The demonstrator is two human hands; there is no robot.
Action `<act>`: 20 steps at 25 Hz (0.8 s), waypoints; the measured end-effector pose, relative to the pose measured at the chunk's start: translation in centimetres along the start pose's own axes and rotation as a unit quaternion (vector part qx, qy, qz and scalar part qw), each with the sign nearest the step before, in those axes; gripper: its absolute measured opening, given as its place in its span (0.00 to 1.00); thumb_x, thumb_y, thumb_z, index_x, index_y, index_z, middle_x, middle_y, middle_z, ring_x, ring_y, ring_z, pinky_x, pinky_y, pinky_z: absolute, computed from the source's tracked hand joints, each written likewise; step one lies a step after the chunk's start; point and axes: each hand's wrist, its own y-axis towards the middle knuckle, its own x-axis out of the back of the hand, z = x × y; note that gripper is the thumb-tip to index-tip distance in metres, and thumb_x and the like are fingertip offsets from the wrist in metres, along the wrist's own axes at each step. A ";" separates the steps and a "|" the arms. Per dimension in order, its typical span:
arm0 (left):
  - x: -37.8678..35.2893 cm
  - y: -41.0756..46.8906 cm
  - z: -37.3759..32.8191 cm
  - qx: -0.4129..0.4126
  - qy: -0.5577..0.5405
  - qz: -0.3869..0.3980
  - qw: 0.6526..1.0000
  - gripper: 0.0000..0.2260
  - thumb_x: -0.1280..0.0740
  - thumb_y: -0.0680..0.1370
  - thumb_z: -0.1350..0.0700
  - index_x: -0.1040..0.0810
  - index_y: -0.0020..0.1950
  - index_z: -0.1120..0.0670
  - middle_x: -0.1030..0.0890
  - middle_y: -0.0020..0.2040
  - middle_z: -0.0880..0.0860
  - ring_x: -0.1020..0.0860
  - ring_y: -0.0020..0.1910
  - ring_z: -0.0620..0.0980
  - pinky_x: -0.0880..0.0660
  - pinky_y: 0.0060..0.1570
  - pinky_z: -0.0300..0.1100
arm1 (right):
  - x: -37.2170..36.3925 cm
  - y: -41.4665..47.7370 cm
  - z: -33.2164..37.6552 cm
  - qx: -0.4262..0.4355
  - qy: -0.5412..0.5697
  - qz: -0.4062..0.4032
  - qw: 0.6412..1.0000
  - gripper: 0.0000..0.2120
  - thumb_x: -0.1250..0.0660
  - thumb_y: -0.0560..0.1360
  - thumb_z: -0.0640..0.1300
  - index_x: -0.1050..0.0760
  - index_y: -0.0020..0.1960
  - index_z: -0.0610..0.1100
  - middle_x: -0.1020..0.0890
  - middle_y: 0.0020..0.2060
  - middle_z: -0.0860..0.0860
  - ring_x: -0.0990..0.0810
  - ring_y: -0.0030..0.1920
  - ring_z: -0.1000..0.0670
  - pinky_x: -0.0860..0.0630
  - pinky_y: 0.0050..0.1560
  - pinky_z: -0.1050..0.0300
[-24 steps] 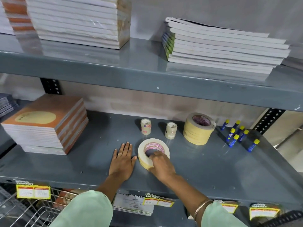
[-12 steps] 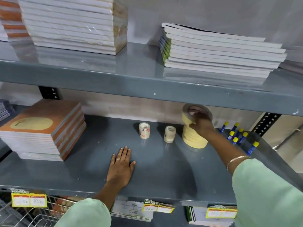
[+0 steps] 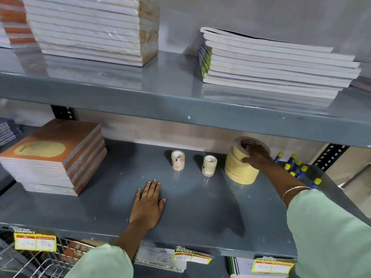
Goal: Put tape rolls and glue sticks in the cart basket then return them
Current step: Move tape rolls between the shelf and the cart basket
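**A:** Cream masking tape is what the right hand (image 3: 256,155) has hold of, at the back right of the lower shelf (image 3: 200,213). It is the top roll (image 3: 240,146) of the tape stack (image 3: 240,169): the fingers reach into its core and the thumb presses its outer wall, so the grip is clamped on that roll.

**B:** Is it sitting square?

**A:** Hard to say for certain; it looks tilted a little toward the back. Its hole should point straight up, in line with the stack below.

**B:** And the left hand (image 3: 148,205)?

**A:** Flat on the shelf, palm down, fingers spread, holding nothing. It is well apart from the stack, so the right hand is the nearer one by far.

**B:** The other things?

**A:** Two small clear tape rolls (image 3: 177,160) stand just to the left of the stack. The glue sticks (image 3: 297,167) with yellow caps stand upright just to its right, behind the right wrist. The cart basket (image 3: 30,261) shows at the bottom left, below the shelf.

**B:** So the returning looks nearly finished?

**A:** I judge so.
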 end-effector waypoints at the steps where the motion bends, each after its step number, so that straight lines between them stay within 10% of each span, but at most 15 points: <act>1: 0.2 0.1 -0.1 0.000 -0.017 0.002 1.000 0.33 0.59 0.73 0.39 0.50 0.74 0.54 0.47 0.77 0.52 0.52 0.76 0.50 0.53 0.75 0.49 | 0.4 -0.4 0.3 -0.001 -0.016 -0.016 1.000 0.34 0.29 0.70 0.48 0.38 0.71 0.38 0.32 0.69 0.38 0.34 0.68 0.38 0.35 0.69 0.48; 8: 5.0 -6.4 3.6 0.135 -0.207 -0.192 0.950 0.20 0.40 0.76 0.56 0.35 0.67 0.59 0.33 0.70 0.60 0.36 0.70 0.57 0.43 0.71 0.44 | 1.0 -6.7 17.6 0.240 0.179 -0.197 0.934 0.15 0.33 0.74 0.40 0.26 0.60 0.39 0.22 0.55 0.38 0.26 0.57 0.37 0.26 0.55 0.45; 14: 5.6 -23.1 16.1 0.394 -0.226 -0.251 0.855 0.07 0.38 0.76 0.63 0.27 0.53 0.60 0.25 0.54 0.62 0.26 0.54 0.59 0.31 0.55 0.49 | -11.6 -19.1 36.7 0.484 0.275 0.047 0.829 0.07 0.32 0.70 0.33 0.22 0.49 0.37 0.19 0.45 0.38 0.20 0.47 0.40 0.25 0.50 0.49; 20: -3.9 -38.7 23.2 0.570 -0.194 -0.052 0.797 0.17 0.34 0.74 0.58 0.31 0.60 0.63 0.28 0.61 0.63 0.29 0.61 0.62 0.31 0.60 0.51 | -32.6 -30.7 44.2 0.572 0.038 0.330 0.750 0.21 0.32 0.72 0.39 0.30 0.64 0.40 0.29 0.64 0.41 0.29 0.66 0.40 0.29 0.62 0.47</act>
